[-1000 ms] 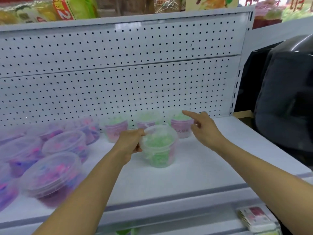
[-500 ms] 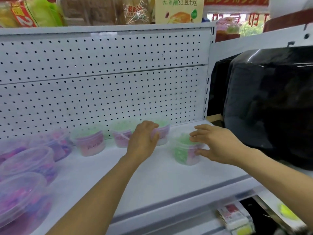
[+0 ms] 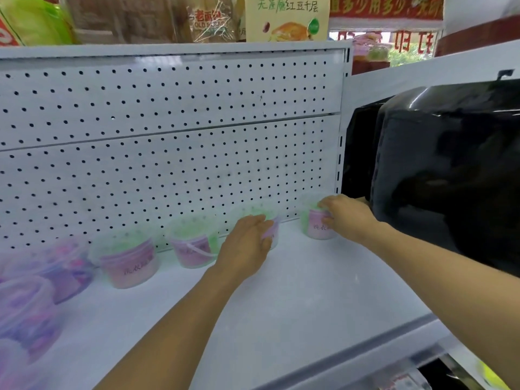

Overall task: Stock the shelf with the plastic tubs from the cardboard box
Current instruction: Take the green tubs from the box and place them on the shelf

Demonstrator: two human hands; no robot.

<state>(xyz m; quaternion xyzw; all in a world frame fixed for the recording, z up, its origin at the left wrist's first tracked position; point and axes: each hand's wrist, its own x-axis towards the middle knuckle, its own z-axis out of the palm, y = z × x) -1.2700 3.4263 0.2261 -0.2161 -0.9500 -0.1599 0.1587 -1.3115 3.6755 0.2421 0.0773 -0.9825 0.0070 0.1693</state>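
Several clear tubs with green contents and pink labels stand in a row along the back of the white shelf (image 3: pixel 295 299). My right hand (image 3: pixel 347 218) grips the rightmost tub (image 3: pixel 313 223), which stands at the shelf's far right end by the pegboard. My left hand (image 3: pixel 247 246) curls round the side of the tub beside it (image 3: pixel 271 220), covering most of that tub. Two more tubs (image 3: pixel 128 261) (image 3: pixel 194 246) stand to the left. The cardboard box is out of view.
Wider clear tubs with purple and pink contents (image 3: pixel 31 302) crowd the shelf's left end. A white pegboard (image 3: pixel 168 153) backs the shelf. A large black glossy object (image 3: pixel 447 170) sits right of the shelf. Packaged food (image 3: pixel 287 18) lines the shelf above.
The right hand has pushed the green tub from mid-shelf back to the far right end of the row. The left hand stays on the neighbouring tub. The view has shifted right.
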